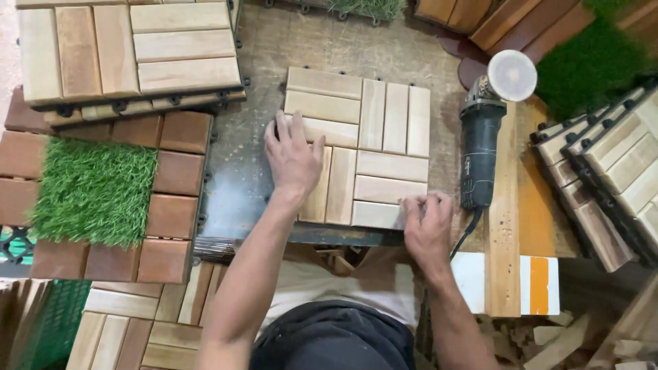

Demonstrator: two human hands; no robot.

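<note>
At the far left a brown tile with a patch of artificial grass (pixel 94 192) lies beside a stack of pale wooden deck tiles (pixel 130 51), with more pale tiles (pixel 130 329) below it. In the middle, the wooden deck tile (pixel 373 140) being worked lies flat on the bench (pixel 236 185), slats up, its near edge at the bench's front. The left hand (pixel 293 159) rests flat on the tile's left slats, fingers spread wide and holding nothing, pinning it down. The right hand (pixel 426 223) is curled at the tile's near right corner, fingertips on the edge slat; whether it pinches anything small I cannot tell. This looks like a check or hand-finish of that corner, with the tile steadied; any further move there would call for firm downward pressure from the flat hand so the tile does not slide. Just right of the tile an angle grinder (pixel 483 140) with a round pad lies idle on a wooden plank (pixel 506 226), cord trailing. Farther right, a leaning row of tiles (pixel 610 178) and more grass (pixel 589 65). The bench top is scuffed, dusty metal; offcuts (pixel 548 339) litter the floor.
</note>
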